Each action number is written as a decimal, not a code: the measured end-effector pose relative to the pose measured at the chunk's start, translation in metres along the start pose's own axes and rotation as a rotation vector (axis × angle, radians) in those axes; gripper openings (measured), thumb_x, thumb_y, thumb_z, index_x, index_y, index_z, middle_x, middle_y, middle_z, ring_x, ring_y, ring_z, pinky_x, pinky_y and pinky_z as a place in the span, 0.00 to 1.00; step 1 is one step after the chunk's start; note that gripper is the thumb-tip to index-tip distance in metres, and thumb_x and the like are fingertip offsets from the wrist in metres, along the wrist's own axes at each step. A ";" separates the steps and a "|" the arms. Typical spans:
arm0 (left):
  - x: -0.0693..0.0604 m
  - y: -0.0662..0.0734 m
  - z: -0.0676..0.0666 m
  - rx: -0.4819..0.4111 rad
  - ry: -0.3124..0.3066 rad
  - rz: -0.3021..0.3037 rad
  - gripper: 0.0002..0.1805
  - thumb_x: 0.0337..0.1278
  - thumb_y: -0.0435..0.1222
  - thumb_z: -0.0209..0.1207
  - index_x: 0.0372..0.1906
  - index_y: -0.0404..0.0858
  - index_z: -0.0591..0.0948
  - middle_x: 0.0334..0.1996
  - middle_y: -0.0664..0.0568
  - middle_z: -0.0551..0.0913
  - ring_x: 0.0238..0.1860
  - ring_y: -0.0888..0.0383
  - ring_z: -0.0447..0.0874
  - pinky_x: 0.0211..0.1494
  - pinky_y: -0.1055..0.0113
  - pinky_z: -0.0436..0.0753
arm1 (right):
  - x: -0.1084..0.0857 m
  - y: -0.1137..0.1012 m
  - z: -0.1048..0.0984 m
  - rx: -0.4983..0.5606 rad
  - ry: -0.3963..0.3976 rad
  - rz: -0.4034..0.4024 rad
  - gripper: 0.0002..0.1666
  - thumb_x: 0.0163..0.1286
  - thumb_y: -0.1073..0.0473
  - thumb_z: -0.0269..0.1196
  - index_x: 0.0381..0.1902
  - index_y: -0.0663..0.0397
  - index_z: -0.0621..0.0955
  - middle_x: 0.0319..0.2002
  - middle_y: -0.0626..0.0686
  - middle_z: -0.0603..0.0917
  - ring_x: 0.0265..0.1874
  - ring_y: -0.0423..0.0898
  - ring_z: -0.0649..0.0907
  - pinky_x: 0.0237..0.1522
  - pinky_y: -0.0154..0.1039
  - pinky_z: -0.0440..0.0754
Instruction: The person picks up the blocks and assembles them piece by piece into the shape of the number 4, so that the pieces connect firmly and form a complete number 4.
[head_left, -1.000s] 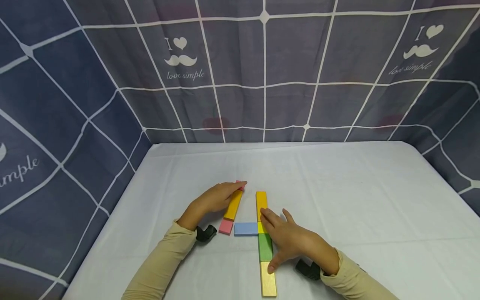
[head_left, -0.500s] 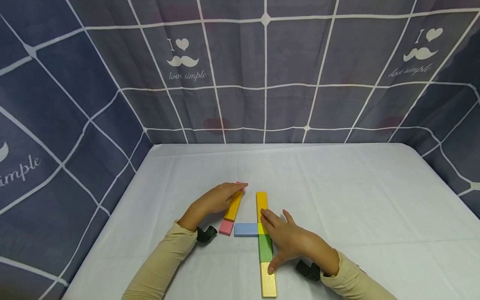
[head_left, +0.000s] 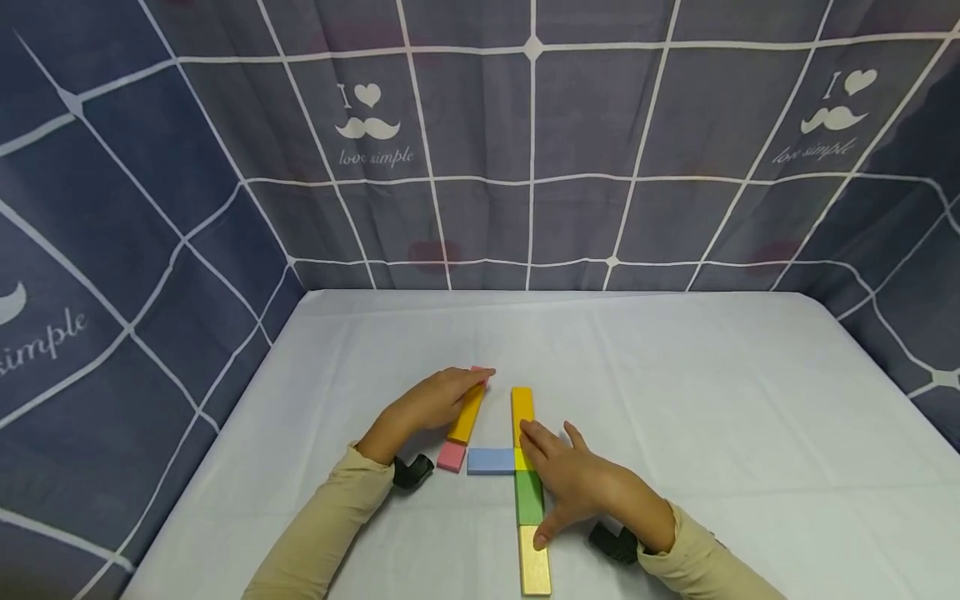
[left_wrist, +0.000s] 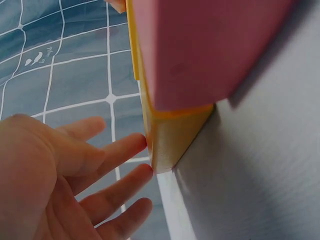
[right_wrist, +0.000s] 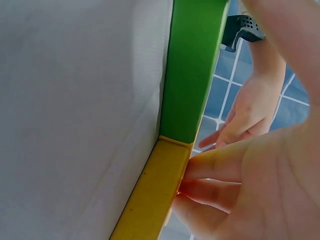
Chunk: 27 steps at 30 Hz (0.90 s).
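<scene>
My left hand lies over a slanted row of blocks. Its extended fingers touch the orange-yellow block and reach the far pink block, partly covered. Another pink block ends the row nearer me and looms large in the left wrist view. My right hand spreads over a straight column: an orange-yellow block, a small bright yellow block, a green block and a pale yellow block. Its fingertips rest on the upper blocks, its thumb on the pale one.
A blue block lies crosswise between the slanted row and the column, meeting the bright yellow block. White cloth covers the table. Dark checked curtains stand behind and at both sides. Black camera mounts sit at the wrists.
Both hands and the blocks stay in place. The head view shifts very slightly.
</scene>
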<state>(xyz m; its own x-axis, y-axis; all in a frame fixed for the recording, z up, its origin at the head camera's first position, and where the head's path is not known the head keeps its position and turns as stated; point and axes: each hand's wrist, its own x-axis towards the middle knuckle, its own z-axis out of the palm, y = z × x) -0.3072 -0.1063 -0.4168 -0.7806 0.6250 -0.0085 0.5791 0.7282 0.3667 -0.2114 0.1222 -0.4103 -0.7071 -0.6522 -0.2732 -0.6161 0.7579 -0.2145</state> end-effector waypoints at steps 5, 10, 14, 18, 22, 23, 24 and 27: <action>-0.004 0.002 0.000 0.008 -0.008 -0.017 0.22 0.66 0.37 0.47 0.64 0.45 0.67 0.57 0.50 0.76 0.56 0.54 0.74 0.62 0.57 0.71 | 0.000 -0.003 0.002 0.013 -0.006 -0.009 0.76 0.32 0.24 0.66 0.69 0.64 0.52 0.71 0.60 0.47 0.70 0.53 0.52 0.65 0.64 0.46; -0.011 0.006 -0.006 0.028 0.036 0.013 0.23 0.65 0.37 0.48 0.65 0.44 0.66 0.59 0.50 0.74 0.59 0.53 0.72 0.63 0.56 0.69 | -0.002 -0.005 0.001 -0.006 -0.001 -0.007 0.76 0.31 0.24 0.65 0.69 0.63 0.52 0.71 0.60 0.47 0.70 0.53 0.52 0.64 0.64 0.46; -0.017 0.009 -0.013 0.042 0.087 0.040 0.24 0.63 0.34 0.50 0.65 0.43 0.66 0.59 0.50 0.73 0.59 0.52 0.72 0.63 0.56 0.69 | -0.001 -0.006 -0.001 -0.032 0.004 -0.009 0.75 0.32 0.24 0.66 0.69 0.63 0.53 0.71 0.60 0.48 0.70 0.53 0.53 0.64 0.65 0.46; -0.022 0.013 -0.019 0.056 0.103 0.060 0.24 0.64 0.34 0.49 0.65 0.43 0.66 0.60 0.49 0.72 0.60 0.51 0.71 0.63 0.56 0.68 | 0.001 -0.007 -0.003 -0.021 0.004 0.004 0.75 0.31 0.25 0.66 0.69 0.63 0.53 0.71 0.59 0.49 0.70 0.52 0.53 0.65 0.64 0.45; -0.026 0.017 -0.022 0.047 0.098 0.056 0.23 0.64 0.33 0.48 0.65 0.44 0.67 0.60 0.49 0.73 0.60 0.51 0.70 0.64 0.56 0.68 | 0.002 -0.007 -0.003 0.007 0.004 0.019 0.75 0.30 0.26 0.67 0.69 0.64 0.53 0.71 0.59 0.49 0.70 0.53 0.54 0.65 0.64 0.45; -0.027 0.017 -0.022 0.044 0.095 0.054 0.23 0.64 0.33 0.48 0.64 0.43 0.67 0.60 0.49 0.73 0.60 0.51 0.71 0.64 0.56 0.68 | 0.001 -0.007 -0.003 0.013 -0.001 0.023 0.75 0.30 0.26 0.68 0.69 0.64 0.53 0.71 0.59 0.49 0.70 0.53 0.54 0.65 0.64 0.44; -0.028 0.018 -0.021 0.041 0.095 0.051 0.23 0.64 0.33 0.48 0.64 0.43 0.67 0.60 0.49 0.73 0.60 0.51 0.71 0.63 0.56 0.68 | 0.001 -0.007 -0.003 0.014 -0.004 0.026 0.75 0.30 0.26 0.68 0.69 0.64 0.53 0.71 0.60 0.49 0.70 0.53 0.54 0.65 0.64 0.44; -0.031 0.019 -0.020 0.037 0.098 0.049 0.23 0.63 0.32 0.49 0.63 0.42 0.68 0.59 0.49 0.73 0.59 0.51 0.71 0.63 0.55 0.69 | 0.001 -0.008 -0.003 0.023 -0.013 0.036 0.75 0.30 0.27 0.68 0.69 0.63 0.53 0.71 0.60 0.48 0.70 0.54 0.54 0.66 0.63 0.43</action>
<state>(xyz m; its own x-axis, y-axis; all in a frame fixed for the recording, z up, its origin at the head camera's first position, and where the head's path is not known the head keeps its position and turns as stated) -0.2767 -0.1177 -0.3911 -0.7697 0.6305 0.1003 0.6236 0.7087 0.3301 -0.2077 0.1156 -0.4061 -0.7240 -0.6244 -0.2931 -0.5822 0.7811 -0.2256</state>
